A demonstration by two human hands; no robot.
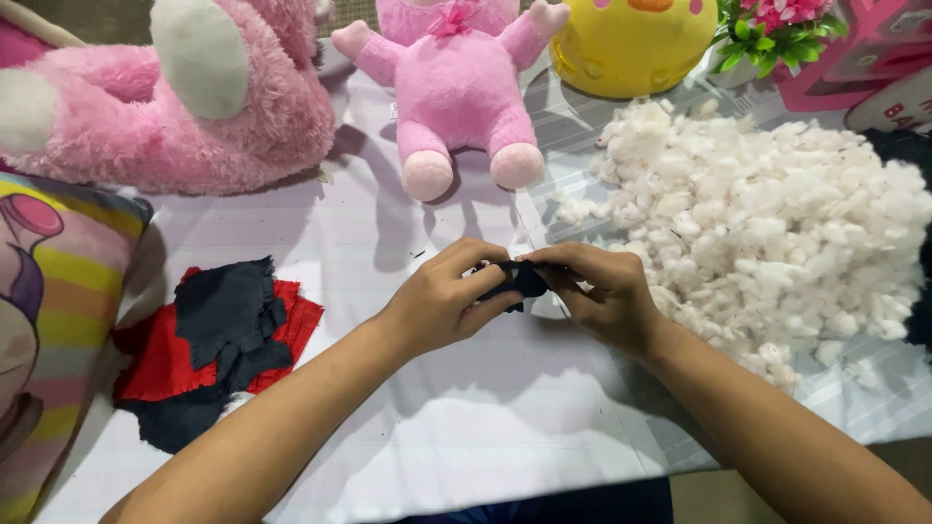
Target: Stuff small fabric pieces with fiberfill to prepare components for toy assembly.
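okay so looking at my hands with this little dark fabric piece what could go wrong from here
The small dark fabric piece is pinched only at the fingertips of the left hand and right hand, so it could slip. The right forearm lies close to the loose heap of white fluffy stuffing; a sweep might scatter clumps off the white table cover. Stray fibres may cling to the dark cloth.

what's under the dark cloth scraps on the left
Red cloth pieces lie under the dark cloth scraps, on the white table cover. Whatever lies beneath the middle of the pile is covered.
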